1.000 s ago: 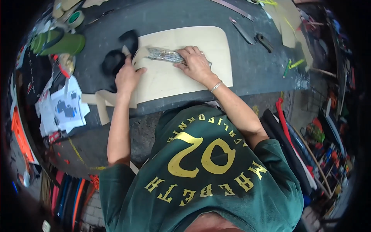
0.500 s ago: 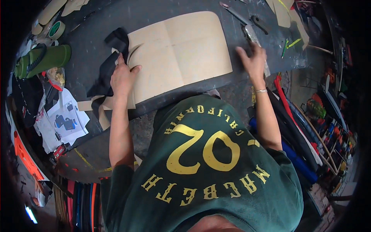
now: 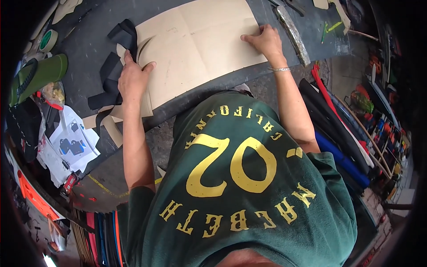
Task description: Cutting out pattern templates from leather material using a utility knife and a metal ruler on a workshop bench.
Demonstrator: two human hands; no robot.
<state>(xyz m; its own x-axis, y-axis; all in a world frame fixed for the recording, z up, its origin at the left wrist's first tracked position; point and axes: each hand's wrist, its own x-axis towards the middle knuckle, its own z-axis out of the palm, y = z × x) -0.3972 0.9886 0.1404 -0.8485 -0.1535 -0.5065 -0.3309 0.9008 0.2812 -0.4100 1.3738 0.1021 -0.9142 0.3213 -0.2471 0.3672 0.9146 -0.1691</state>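
Observation:
A large tan card sheet [image 3: 200,44] with crease lines lies flat on the dark worktable. My left hand [image 3: 133,82] rests at its left side, index finger stretched out and thumb apart on the card. Beside those fingers lie black fabric strips [image 3: 111,71], loosely folded, and narrower card pieces, partly under my hand. At the sheet's right edge is my right hand [image 3: 269,44], its thumb spread over the card and its fingers bent near the edge. Just right of it lies a long bar wrapped in clear, shiny material [image 3: 292,35].
On the left stand a green cylindrical container [image 3: 44,75], a tape roll [image 3: 48,41] and printed sheets [image 3: 73,142]. A green pen [image 3: 324,33] lies at the far right. Rolls of material [image 3: 333,120] lean right of the table; more rolls [image 3: 104,236] stand at lower left.
My right hand has left the wrapped bar and moved left onto the card sheet's right edge. My left hand stays beside the black strips. The whole view has shifted slightly.

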